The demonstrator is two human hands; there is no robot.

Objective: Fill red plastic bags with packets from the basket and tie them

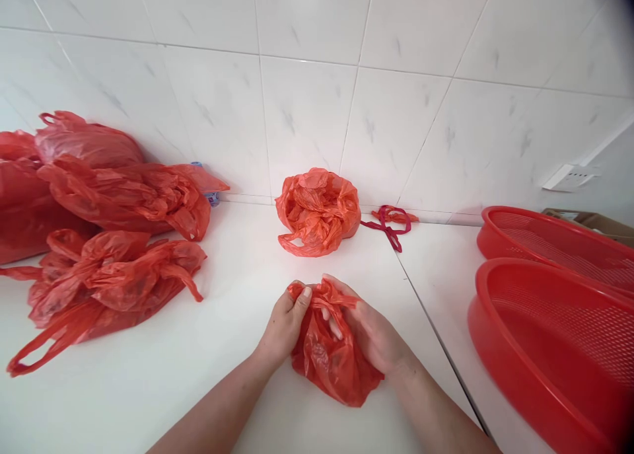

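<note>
Between my two hands is a small red plastic bag (pixel 331 361), its lower part hanging loose and crumpled over the white table. My left hand (pixel 284 322) pinches the bag's gathered top, thumb pressed on the plastic. On the other side, my right hand (pixel 374 332) has its fingers wrapped around the bag's neck and through a handle loop, some of them hidden by the film. What the bag contains, if anything, cannot be made out. Just beyond my hands a crumpled bundle of red plastic bags (pixel 319 213) lies near the wall.
Several filled red bags (pixel 99 189) are heaped at the left, with a tied red bag (pixel 113 282) in front. Dark red ribbon (pixel 393 228) lies by the tiled wall. Two red plastic baskets (pixel 539 368) stand at the right, past a table seam. A socket (pixel 569 176) is on the wall.
</note>
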